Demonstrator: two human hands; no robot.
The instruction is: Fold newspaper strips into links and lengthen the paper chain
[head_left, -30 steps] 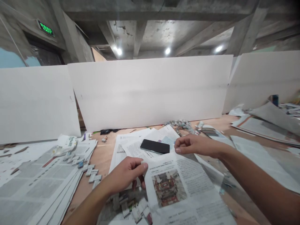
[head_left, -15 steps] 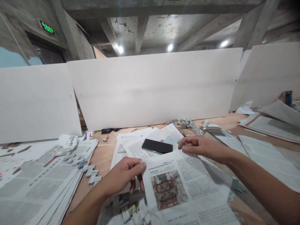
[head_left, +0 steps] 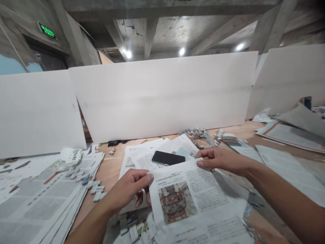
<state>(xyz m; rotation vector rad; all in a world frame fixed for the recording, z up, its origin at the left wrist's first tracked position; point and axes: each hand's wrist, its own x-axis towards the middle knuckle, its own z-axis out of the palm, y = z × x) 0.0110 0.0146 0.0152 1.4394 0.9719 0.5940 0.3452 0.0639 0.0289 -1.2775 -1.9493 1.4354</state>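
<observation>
A printed sheet (head_left: 203,203) with text and a colour photo is held up by its top corners. My left hand (head_left: 132,188) pinches the top left corner between thumb and fingers. At the top right corner my right hand (head_left: 218,160) grips the edge, thumb on the near face. Just beyond the sheet lies a black phone (head_left: 168,158) on loose papers (head_left: 142,154). Small folded paper pieces (head_left: 137,230) show beneath the sheet's left side, partly hidden by it.
Stacked newspaper sheets (head_left: 50,203) and a folded-paper chain (head_left: 95,189) lie at the left, near a crumpled white packet (head_left: 69,159). A folded-paper ring (head_left: 200,137) sits at the back. More papers (head_left: 289,169) are on the right. White boards (head_left: 162,98) stand behind.
The view has shifted slightly to the right. The sheet sits a little further left and higher in view, and both hands still hold its corners.
</observation>
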